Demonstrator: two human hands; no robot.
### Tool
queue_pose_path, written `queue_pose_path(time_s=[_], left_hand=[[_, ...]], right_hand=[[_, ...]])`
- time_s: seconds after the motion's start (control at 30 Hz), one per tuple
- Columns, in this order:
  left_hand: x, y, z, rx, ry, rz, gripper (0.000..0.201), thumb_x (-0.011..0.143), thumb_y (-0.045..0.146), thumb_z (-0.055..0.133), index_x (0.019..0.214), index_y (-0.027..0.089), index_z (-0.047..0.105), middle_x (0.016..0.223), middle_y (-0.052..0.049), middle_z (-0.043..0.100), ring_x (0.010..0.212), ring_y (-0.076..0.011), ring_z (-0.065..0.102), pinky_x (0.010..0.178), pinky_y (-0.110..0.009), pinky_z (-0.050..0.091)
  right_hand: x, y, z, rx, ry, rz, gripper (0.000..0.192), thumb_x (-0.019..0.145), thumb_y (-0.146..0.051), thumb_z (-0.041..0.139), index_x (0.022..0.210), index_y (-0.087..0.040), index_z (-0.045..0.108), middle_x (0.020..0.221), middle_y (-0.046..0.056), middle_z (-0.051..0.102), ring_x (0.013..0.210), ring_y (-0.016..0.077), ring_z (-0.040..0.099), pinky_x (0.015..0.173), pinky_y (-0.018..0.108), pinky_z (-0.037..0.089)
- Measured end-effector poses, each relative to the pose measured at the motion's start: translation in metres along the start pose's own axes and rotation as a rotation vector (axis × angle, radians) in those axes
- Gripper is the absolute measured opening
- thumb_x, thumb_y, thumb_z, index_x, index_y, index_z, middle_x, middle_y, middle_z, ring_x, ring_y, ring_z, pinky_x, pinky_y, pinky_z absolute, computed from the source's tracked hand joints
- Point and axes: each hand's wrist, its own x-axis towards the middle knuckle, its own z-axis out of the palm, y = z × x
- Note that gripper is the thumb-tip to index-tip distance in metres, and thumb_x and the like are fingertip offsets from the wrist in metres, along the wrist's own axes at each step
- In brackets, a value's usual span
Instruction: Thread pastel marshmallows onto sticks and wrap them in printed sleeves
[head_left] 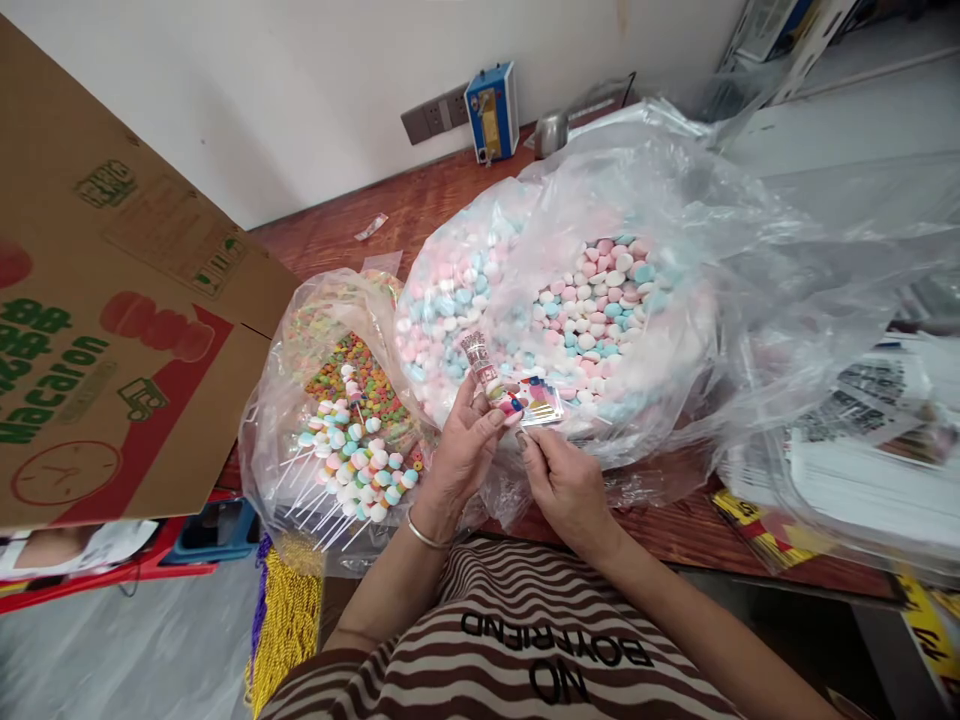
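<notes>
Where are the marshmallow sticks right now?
In the head view, the marshmallow sticks lie left of the left hand, next to the coloured rings; the cardboard box stands farther left.

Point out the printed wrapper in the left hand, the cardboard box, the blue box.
Printed wrapper [485, 369]: head view, upper half.
Cardboard box [131, 300]: head view, printed side.
Blue box [491, 115]: head view, yellowish front panel.
</notes>
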Motion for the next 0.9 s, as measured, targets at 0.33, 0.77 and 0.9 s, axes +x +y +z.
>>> queue_pose_path(time_s=[0.33, 0.77, 0.9], left_hand=[[-0.001, -0.010, -0.006, 0.107, 0.069, 0.022, 0.053, 0.065, 0.035, 0.093, 0.106, 0.019, 0.064, 0.095, -0.002, 0.074, 0.092, -0.0190, 0.074, 0.082, -0.029, 0.054], [-0.007, -0.005, 0.003, 0.115, 0.134, -0.036, 0.055, 0.063, 0.034, 0.094, 0.105, 0.018, 0.062, 0.087, -0.001, 0.073, 0.082, -0.0167, 0.073, 0.076, -0.027, 0.056], [-0.010, -0.008, 0.004, 0.139, 0.141, -0.019, 0.052, 0.066, 0.034, 0.092, 0.105, 0.017, 0.062, 0.086, 0.000, 0.073, 0.081, -0.0154, 0.073, 0.076, -0.026, 0.056]], right_hand=[[0.014, -0.006, -0.006, 0.636, -0.264, 0.437, 0.040, 0.102, -0.052, 0.046, 0.074, -0.023, 0.048, 0.058, -0.005, 0.046, 0.054, 0.0124, 0.042, 0.052, 0.026, 0.033], [0.014, -0.003, -0.010, 0.738, -0.301, 0.482, 0.043, 0.098, -0.058, 0.052, 0.074, -0.022, 0.051, 0.059, -0.007, 0.041, 0.051, 0.0105, 0.034, 0.049, 0.026, 0.027], [0.014, -0.002, -0.008, 0.632, -0.250, 0.456, 0.041, 0.097, -0.054, 0.053, 0.071, -0.022, 0.051, 0.062, -0.005, 0.040, 0.060, 0.0126, 0.036, 0.056, 0.027, 0.030]])
